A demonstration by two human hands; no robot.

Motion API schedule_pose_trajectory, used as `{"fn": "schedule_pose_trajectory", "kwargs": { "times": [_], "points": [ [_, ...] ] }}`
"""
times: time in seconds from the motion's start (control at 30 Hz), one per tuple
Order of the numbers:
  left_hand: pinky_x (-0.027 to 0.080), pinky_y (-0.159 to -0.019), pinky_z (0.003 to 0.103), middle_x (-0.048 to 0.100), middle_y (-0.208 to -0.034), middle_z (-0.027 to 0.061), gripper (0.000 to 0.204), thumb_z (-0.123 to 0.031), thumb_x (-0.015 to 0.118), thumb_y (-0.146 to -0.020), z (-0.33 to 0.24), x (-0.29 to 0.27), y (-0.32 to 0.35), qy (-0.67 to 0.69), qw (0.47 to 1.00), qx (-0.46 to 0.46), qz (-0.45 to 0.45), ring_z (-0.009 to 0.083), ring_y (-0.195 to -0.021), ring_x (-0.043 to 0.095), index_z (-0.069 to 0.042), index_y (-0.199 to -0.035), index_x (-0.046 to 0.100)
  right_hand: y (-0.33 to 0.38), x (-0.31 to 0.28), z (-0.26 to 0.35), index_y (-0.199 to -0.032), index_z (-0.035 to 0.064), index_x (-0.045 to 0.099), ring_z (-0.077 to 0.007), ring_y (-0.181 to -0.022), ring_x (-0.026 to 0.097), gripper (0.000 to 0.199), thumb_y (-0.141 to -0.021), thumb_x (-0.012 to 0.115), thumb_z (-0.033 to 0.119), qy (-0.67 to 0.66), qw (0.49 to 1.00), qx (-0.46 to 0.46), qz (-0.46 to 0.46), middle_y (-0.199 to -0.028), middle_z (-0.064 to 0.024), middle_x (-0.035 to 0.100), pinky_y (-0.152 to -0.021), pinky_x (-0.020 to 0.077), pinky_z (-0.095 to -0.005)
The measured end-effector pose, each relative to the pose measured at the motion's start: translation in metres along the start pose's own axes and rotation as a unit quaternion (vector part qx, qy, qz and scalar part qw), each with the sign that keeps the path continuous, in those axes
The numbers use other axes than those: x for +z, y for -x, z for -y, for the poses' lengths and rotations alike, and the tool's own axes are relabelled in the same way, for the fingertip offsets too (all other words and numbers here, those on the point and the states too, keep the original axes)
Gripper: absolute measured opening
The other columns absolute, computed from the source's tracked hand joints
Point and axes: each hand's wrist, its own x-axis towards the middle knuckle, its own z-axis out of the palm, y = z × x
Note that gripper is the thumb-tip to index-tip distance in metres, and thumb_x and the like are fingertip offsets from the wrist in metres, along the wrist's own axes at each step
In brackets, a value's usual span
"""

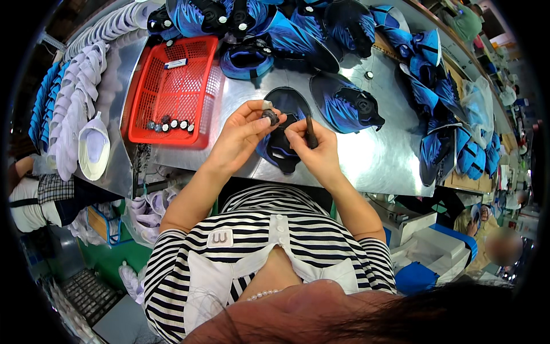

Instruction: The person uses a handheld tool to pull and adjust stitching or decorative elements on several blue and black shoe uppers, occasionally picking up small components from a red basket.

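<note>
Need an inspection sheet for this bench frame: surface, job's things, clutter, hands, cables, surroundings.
Surface: shiny metal table, much of it covered at the far edge.
Job's things: small dark round part in the left hand; dark stick-like tool in the right hand; dark shoe upper lying under both hands.
Clutter: red basket holding a row of small round parts; heap of blue shoe uppers; white pieces stacked at left.
Hands: both closed, fingers pinching their items.
Cables: nothing seen.
Surroundings: other people at right and left edges; white and blue boxes below the table.
</note>
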Motion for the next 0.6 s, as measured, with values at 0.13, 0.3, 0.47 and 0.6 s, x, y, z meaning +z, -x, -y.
{"fn": "schedule_pose_trajectory", "kwargs": {
  "times": [0.13, 0.3, 0.47, 0.6],
  "points": [
    [0.044, -0.100, 0.035, 0.064, -0.110, 0.0125, 0.029, 0.000, 0.063, -0.086, 0.001, 0.003, 0.002, -0.043, 0.999, 0.003, 0.003, 0.0213, -0.107, 0.061, -0.002, -0.114, 0.055, -0.002, 0.001, -0.007, -0.087, -0.0003, 0.062, -0.0016, -0.062, 0.048, 0.008, -0.088, 0.065, 0.007, 0.018, 1.000, -0.004, -0.001, -0.071, 0.0031, 0.058, -0.056, 0.0364, -0.0174],
    [0.045, -0.095, 0.030, 0.065, -0.107, 0.0106, 0.030, 0.002, 0.063, -0.085, 0.004, 0.001, 0.003, -0.082, 0.997, 0.006, -0.007, 0.0167, -0.100, 0.062, -0.002, -0.114, 0.056, -0.003, 0.000, -0.006, -0.089, -0.0005, 0.061, -0.0036, -0.064, 0.052, 0.009, -0.086, 0.067, 0.006, 0.037, 0.999, -0.001, 0.004, -0.073, 0.0011, 0.060, -0.059, 0.0402, -0.0182],
    [0.047, -0.093, 0.029, 0.067, -0.106, 0.0093, 0.034, 0.001, 0.063, -0.085, 0.003, -0.002, 0.004, -0.172, 0.985, -0.028, 0.020, 0.0149, -0.098, 0.062, -0.001, -0.117, 0.055, -0.002, 0.000, -0.008, -0.095, 0.0008, 0.060, -0.0077, -0.069, 0.059, 0.017, -0.083, 0.070, 0.004, -0.055, 0.998, 0.011, 0.028, -0.077, -0.0037, 0.064, -0.063, 0.0472, -0.0216],
    [0.047, -0.091, 0.031, 0.066, -0.112, 0.0111, 0.043, -0.002, 0.065, -0.083, 0.000, 0.008, 0.010, -0.417, 0.905, 0.083, 0.012, 0.0197, -0.098, 0.063, 0.000, -0.123, 0.053, -0.004, -0.002, -0.008, -0.098, 0.0017, 0.059, -0.0119, -0.069, 0.062, 0.024, -0.080, 0.074, 0.006, 0.194, 0.973, -0.126, 0.003, -0.078, -0.0061, 0.064, -0.062, 0.0491, -0.0252]
  ]
}}
